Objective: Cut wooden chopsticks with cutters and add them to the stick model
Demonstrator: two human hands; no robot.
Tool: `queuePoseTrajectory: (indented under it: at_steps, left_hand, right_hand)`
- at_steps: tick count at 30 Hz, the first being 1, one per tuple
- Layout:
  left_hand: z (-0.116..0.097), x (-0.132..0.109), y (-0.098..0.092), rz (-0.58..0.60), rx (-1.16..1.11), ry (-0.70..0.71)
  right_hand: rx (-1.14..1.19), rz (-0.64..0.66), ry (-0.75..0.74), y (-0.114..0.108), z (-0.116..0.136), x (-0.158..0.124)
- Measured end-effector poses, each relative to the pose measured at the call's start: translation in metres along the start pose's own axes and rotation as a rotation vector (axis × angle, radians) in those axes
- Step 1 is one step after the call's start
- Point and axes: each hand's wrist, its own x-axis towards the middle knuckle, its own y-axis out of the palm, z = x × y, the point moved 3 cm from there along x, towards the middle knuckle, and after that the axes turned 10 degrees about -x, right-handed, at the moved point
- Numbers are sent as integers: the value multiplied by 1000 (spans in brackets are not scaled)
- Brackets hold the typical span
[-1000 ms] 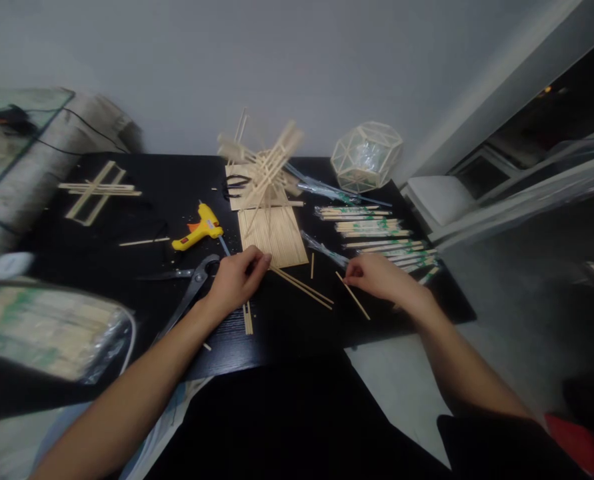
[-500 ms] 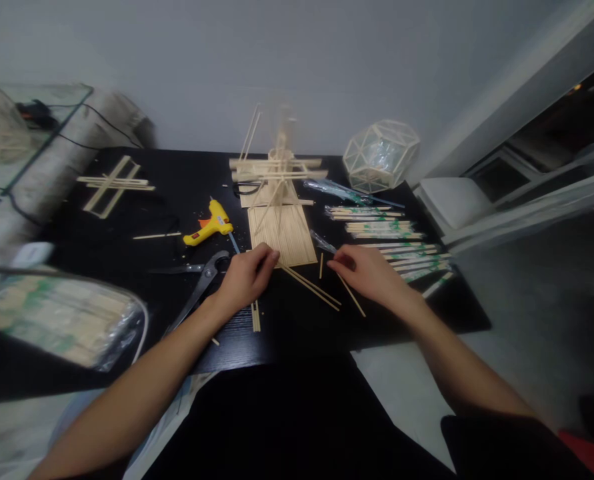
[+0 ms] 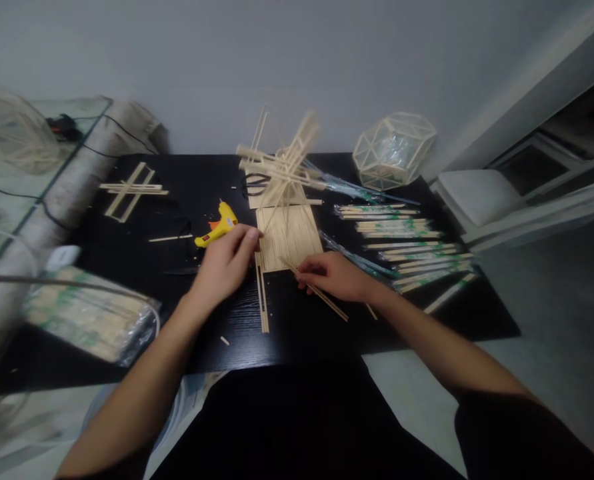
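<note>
My right hand (image 3: 334, 275) is closed in a pinch on thin bamboo sticks (image 3: 334, 307) that slant over the black tabletop. My left hand (image 3: 227, 261) has its fingers drawn together by the left edge of the slatted bamboo base (image 3: 291, 233); whether they hold anything is hidden. A windmill model (image 3: 287, 170) of sticks rises at the back of the base, its blades blurred. Just beyond my left hand lies a yellow glue gun (image 3: 219, 227). Narrow joined sticks (image 3: 263, 300) lie below the base's left corner.
Several wrapped chopstick packs (image 3: 401, 230) lie on the right, before a faceted stick-framed ball (image 3: 394, 150). On the left are a crossed stick frame (image 3: 131, 190) and a large plastic-wrapped bundle (image 3: 87, 313). A glass sheet (image 3: 77, 133) stands at far left.
My right hand has moved left and now grips the sticks on the table. My left hand has shifted left toward the glue gun. The windmill's blades have turned.
</note>
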Motion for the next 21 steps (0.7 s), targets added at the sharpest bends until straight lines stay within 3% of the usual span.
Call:
queuePoseTrajectory:
  at_steps: [3,7,10,17,21]
  left_hand:
    - [3,-6,-31,5,228,-75]
    - [22,-26,-53,220,519,-159]
    - [37,-43,-65,301,723,-240]
    - [54,-65,-88,371,837,-288]
    - [56,-63,-92,391,851,-251]
  right_hand:
    - [-141,-2,25,-1,1,-2]
    - [-379,-9,32,1,5,-3]
    - [-474,5,32,5,7,-3]
    - [-624,-2,43,11,5,0]
    - [-596,-71,-51,5,13,-2]
